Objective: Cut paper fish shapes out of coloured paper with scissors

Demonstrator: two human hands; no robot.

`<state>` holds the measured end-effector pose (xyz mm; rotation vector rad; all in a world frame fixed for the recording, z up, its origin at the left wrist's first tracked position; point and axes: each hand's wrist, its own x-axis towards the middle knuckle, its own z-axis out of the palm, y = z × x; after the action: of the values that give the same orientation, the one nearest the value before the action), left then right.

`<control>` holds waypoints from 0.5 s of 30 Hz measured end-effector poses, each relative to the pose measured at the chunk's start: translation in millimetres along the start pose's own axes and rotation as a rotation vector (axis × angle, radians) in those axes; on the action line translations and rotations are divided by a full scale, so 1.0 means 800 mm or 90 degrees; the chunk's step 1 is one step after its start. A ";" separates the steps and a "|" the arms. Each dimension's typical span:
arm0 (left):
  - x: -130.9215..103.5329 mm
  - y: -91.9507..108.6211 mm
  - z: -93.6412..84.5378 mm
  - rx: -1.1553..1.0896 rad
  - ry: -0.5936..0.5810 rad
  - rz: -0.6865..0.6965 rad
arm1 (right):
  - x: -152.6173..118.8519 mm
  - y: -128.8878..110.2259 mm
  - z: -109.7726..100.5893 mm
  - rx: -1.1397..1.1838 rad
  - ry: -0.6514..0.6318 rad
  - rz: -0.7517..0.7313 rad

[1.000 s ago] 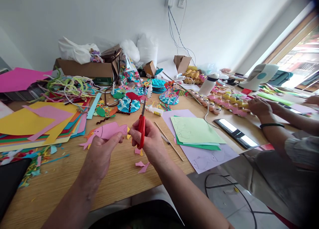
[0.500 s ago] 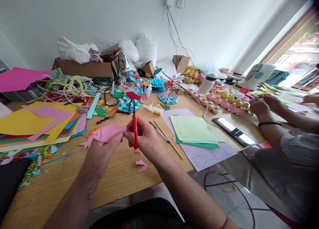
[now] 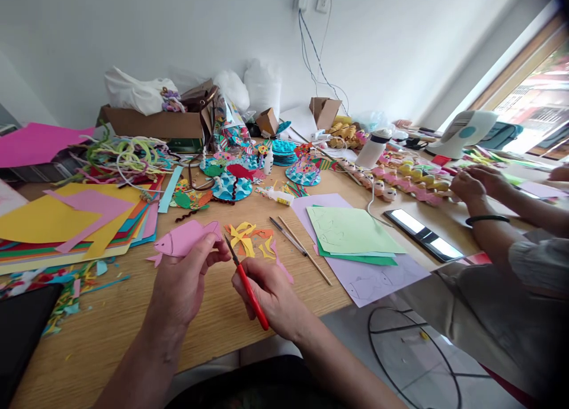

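Observation:
A pink paper fish [image 3: 181, 238] with a drawn face line is pinched in my left hand [image 3: 182, 284], its tail end by my fingertips. My right hand [image 3: 272, 293] grips red-handled scissors [image 3: 251, 293]; their blades point up and left, just right of the left fingertips and apart from the fish. Behind the scissors lie yellow and orange paper scraps [image 3: 243, 237] and a pink strip. A pen [image 3: 288, 236] and a thin wooden stick [image 3: 306, 252] rest to the right of them.
Coloured paper sheets [image 3: 89, 219] are stacked at left, with pipe cleaners [image 3: 128, 154] behind. Decorated blue paper crafts [image 3: 231, 187] and a glue bottle [image 3: 281, 197] stand ahead. Green sheets [image 3: 355, 228] and a phone [image 3: 422, 235] lie at right, near another person's hands [image 3: 471, 187].
My right hand has drawn the scissors down and right, away from the fish, tilting them. The fish has shifted slightly; the scraps behind my hands now show.

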<state>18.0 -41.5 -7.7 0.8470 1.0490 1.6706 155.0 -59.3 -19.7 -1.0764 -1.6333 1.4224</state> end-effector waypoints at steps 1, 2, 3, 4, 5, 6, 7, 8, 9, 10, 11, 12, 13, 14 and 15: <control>0.000 0.000 0.001 -0.002 0.008 -0.004 | 0.000 -0.001 0.000 -0.003 -0.006 -0.001; 0.000 0.001 0.002 -0.002 0.012 -0.008 | 0.001 -0.001 0.000 -0.005 -0.011 -0.003; 0.000 0.001 0.003 -0.001 0.014 -0.012 | 0.001 -0.001 0.001 -0.006 -0.015 -0.004; 0.000 0.002 0.003 0.000 0.012 -0.015 | 0.002 -0.001 0.001 -0.006 -0.017 -0.006; 0.000 0.002 0.004 0.002 0.007 -0.019 | 0.002 -0.001 0.002 -0.004 -0.017 -0.006; 0.000 0.002 0.004 0.004 0.001 -0.023 | 0.003 -0.001 0.002 -0.002 -0.017 -0.006; -0.001 0.002 0.004 0.007 -0.004 -0.025 | 0.003 0.000 0.002 0.001 -0.016 -0.004; -0.001 0.002 0.003 0.009 -0.010 -0.026 | 0.003 0.001 0.003 0.005 -0.015 -0.001; -0.001 0.002 0.003 0.011 -0.014 -0.026 | 0.003 0.001 0.003 0.009 -0.014 0.002; -0.001 0.002 0.003 0.011 -0.016 -0.024 | 0.003 0.002 0.003 0.013 -0.014 0.003; -0.001 0.001 0.004 0.009 -0.019 -0.021 | 0.003 0.003 0.003 0.015 -0.016 0.004; -0.001 0.001 0.004 0.007 -0.021 -0.018 | 0.003 0.004 0.003 0.018 -0.017 0.004; -0.001 0.000 0.005 0.006 -0.022 -0.017 | 0.003 0.005 0.003 0.019 -0.019 0.002; -0.002 0.000 0.005 0.006 -0.023 -0.015 | 0.003 0.006 0.003 0.021 -0.019 -0.001; -0.002 -0.001 0.006 0.007 -0.022 -0.011 | 0.003 0.007 0.003 0.023 -0.016 -0.003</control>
<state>22.9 -41.5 -6.6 0.8682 1.0401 1.6319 152.8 -57.6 -25.4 -1.0368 -1.6216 1.4623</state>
